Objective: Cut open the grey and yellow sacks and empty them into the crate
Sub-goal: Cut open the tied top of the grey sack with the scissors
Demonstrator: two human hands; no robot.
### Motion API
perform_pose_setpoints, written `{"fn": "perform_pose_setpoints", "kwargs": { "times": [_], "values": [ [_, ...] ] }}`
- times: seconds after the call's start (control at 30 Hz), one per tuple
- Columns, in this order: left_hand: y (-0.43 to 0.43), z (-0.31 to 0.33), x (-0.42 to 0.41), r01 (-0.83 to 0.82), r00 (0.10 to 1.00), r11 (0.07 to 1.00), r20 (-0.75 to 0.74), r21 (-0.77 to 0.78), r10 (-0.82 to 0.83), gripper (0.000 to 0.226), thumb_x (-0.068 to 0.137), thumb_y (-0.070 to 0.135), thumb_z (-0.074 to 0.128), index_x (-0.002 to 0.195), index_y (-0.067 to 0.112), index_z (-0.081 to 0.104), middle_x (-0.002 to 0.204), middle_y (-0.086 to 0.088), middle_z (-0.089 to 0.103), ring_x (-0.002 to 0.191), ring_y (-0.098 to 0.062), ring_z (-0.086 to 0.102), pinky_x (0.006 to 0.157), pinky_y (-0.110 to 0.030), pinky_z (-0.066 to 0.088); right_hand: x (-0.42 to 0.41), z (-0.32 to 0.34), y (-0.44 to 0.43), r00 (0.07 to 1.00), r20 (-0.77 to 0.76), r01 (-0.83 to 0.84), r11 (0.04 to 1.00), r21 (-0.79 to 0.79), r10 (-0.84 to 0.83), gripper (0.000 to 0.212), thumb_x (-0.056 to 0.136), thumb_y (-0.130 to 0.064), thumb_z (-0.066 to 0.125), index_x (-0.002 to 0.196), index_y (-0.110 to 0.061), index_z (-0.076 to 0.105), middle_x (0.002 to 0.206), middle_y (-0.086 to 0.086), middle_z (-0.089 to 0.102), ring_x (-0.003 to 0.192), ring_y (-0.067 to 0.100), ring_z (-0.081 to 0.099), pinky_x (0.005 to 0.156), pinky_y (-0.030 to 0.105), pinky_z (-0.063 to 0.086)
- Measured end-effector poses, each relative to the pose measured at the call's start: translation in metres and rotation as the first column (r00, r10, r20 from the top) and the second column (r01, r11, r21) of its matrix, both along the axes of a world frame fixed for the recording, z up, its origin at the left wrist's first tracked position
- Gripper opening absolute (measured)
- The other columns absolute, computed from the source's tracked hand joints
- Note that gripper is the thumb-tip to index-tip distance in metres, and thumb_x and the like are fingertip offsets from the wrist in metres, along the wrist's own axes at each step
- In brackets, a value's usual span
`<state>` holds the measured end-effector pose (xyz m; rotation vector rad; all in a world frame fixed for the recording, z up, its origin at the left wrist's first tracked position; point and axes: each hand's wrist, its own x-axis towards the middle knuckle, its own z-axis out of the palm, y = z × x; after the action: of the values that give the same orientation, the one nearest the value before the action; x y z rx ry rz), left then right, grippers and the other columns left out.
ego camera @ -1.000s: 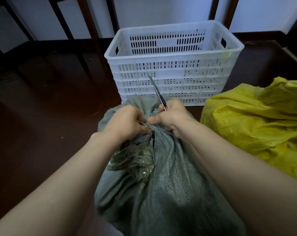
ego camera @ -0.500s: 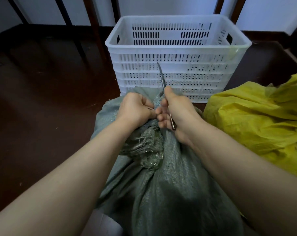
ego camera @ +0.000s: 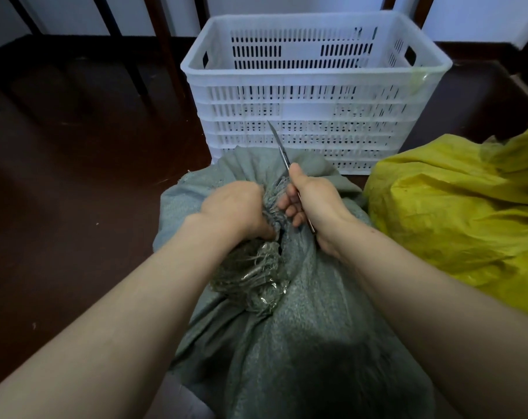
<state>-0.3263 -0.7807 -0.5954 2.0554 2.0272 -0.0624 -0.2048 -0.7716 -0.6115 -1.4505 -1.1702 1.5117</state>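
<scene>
The grey woven sack (ego camera: 302, 322) lies in front of me, its neck bunched and tied at the top. My left hand (ego camera: 235, 207) grips the bunched neck. My right hand (ego camera: 312, 204) holds a pair of scissors (ego camera: 279, 146), the blades closed and pointing up and away toward the crate. Crinkled clear plastic liner (ego camera: 256, 279) sticks out of the sack just below my left hand. The yellow sack (ego camera: 456, 213) lies to the right of the grey one. The white slotted crate (ego camera: 314, 89) stands just behind the sacks; nothing shows inside it.
Dark brown floor (ego camera: 75, 192) spreads to the left and behind. Dark wooden posts (ego camera: 163, 46) rise at the back along a white wall.
My right hand has turned so the scissors' handle lies across the palm and the blades point up. My left hand keeps its grip on the sack's neck. The view shifted slightly.
</scene>
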Motion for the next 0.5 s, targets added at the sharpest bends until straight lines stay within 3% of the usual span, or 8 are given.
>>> {"fn": "perform_pose_setpoints", "kwargs": {
  "times": [0.17,0.3,0.4,0.5],
  "values": [
    [-0.004,-0.008,-0.007,-0.077,0.966,0.997,0.246,-0.006,0.076,0.037,0.057,0.039,0.078,0.066,0.011,0.057,0.060,0.000,0.052,0.059,-0.018,0.050,0.048,-0.027,0.035,0.005,-0.001,-0.002,0.999,-0.049,-0.024,1.000,0.007,0.024,0.050,0.100,-0.040,0.037,0.058,-0.013,0.043,0.067,0.009,0.059,0.053,0.017,0.047,0.049,0.025,0.042],
    [-0.006,-0.006,-0.009,-0.161,0.794,0.986,0.586,-0.054,0.162,0.026,0.055,0.017,0.079,0.065,0.012,0.055,0.057,0.000,0.049,0.055,-0.018,0.046,0.055,-0.027,0.037,0.008,0.001,0.001,0.998,-0.060,-0.009,0.999,0.038,0.011,0.052,0.100,-0.038,0.038,0.056,-0.013,0.049,0.065,0.006,0.059,0.054,0.015,0.049,0.053,0.024,0.045],
    [-0.012,-0.009,-0.010,-0.156,0.723,0.982,0.665,-0.105,0.186,0.028,0.058,0.008,0.080,0.066,0.015,0.053,0.060,0.000,0.053,0.058,-0.018,0.049,0.058,-0.028,0.040,0.006,-0.003,-0.002,0.998,-0.053,-0.033,0.999,0.032,0.035,0.046,0.102,-0.033,0.037,0.063,-0.012,0.051,0.063,0.003,0.053,0.051,0.011,0.045,0.045,0.018,0.042],
    [-0.015,-0.010,-0.014,-0.188,0.685,0.974,0.695,-0.125,0.221,0.030,0.062,0.004,0.081,0.068,0.014,0.053,0.062,-0.002,0.054,0.059,-0.018,0.049,0.060,-0.029,0.042,0.005,-0.001,-0.008,0.996,-0.049,-0.078,0.995,0.068,0.081,0.038,0.102,-0.027,0.039,0.072,-0.010,0.056,0.068,0.003,0.053,0.056,0.010,0.047,0.047,0.017,0.044]
  ]
}}
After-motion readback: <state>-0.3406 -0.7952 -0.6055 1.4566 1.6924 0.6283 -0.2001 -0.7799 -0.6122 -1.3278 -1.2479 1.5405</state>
